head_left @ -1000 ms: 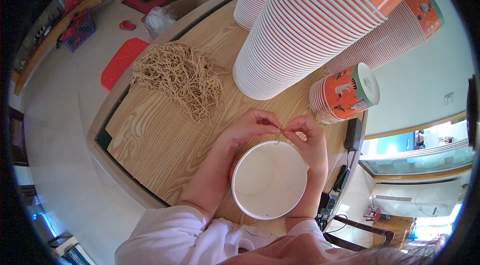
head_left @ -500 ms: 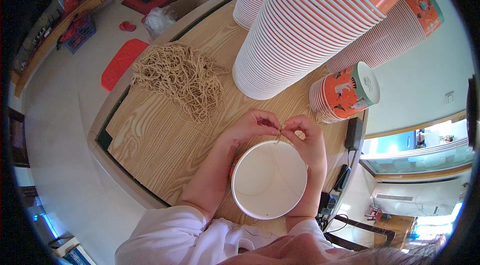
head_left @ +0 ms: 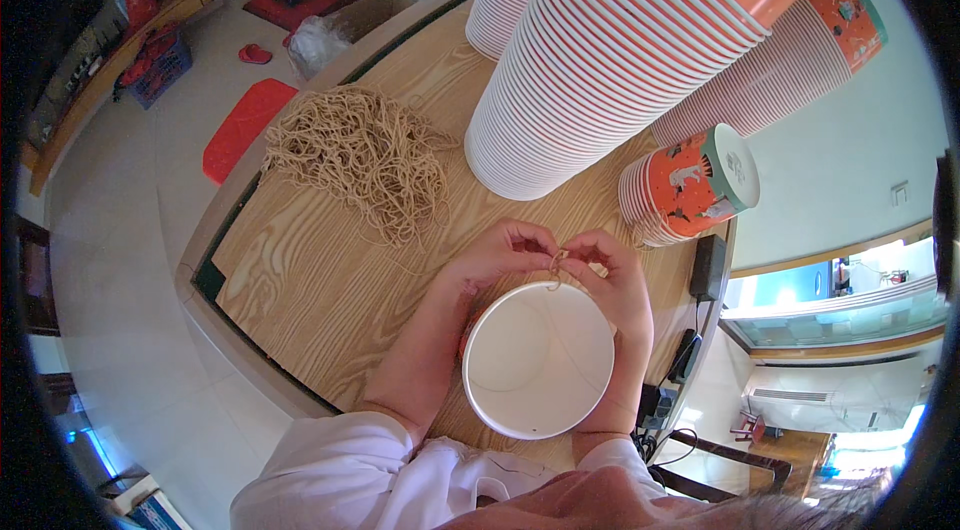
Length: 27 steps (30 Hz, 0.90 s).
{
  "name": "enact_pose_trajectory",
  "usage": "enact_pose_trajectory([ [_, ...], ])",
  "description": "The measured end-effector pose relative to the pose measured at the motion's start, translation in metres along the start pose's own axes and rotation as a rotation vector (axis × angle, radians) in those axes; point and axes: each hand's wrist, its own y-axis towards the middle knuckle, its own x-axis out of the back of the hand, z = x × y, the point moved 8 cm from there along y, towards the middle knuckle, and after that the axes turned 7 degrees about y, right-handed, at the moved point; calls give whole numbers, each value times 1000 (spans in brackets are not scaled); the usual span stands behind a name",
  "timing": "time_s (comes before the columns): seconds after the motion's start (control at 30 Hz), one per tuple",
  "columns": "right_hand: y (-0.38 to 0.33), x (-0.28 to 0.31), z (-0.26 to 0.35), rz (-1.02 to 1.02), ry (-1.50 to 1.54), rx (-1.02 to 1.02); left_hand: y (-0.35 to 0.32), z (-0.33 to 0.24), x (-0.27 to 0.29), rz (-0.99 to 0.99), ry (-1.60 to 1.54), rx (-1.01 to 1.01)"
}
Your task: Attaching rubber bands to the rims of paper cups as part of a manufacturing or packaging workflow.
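My left hand (head_left: 512, 248) and my right hand (head_left: 607, 270) meet just beyond the far rim of a white-lined paper bucket (head_left: 538, 365). Both pinch a short piece of tan twine (head_left: 556, 270) between thumb and fingertips; a small loop of it dangles by the bucket's rim. The bucket stands with its mouth up between my forearms, close to my body. To the left lies a loose heap of tan twine (head_left: 360, 162) on the wooden table (head_left: 300, 300), with a strand trailing toward my left wrist.
A tall leaning stack of paper buckets (head_left: 600, 60) rises beyond my hands, with other stacks (head_left: 765, 70) behind. A short orange stack (head_left: 685, 180) lies on its side at the right, twine beside it. Black adapters (head_left: 708, 268) sit along the right edge. A red stool (head_left: 245, 125) stands left.
The fingertips have shifted very slightly, and the small twine loop between them shows more clearly. The bucket and stacks stay in place.
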Motion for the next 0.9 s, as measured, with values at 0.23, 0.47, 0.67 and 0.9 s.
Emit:
enact_pose_trajectory([
  [0.23, 0, 0, -2, 13, 20, 8, 0, 2, 1, -28, 27, 17],
  [0.47, -1, 5, -3, -14, 32, 31, -1, 3, -2, -28, -93, 56],
  [0.67, -10, -8, 22, 151, 87, -4, -4, 0, 2, -5, -185, 59],
  [0.9, -17, -13, 7, 255, 118, -135, -5, -3, 6, -59, -196, -1],
])
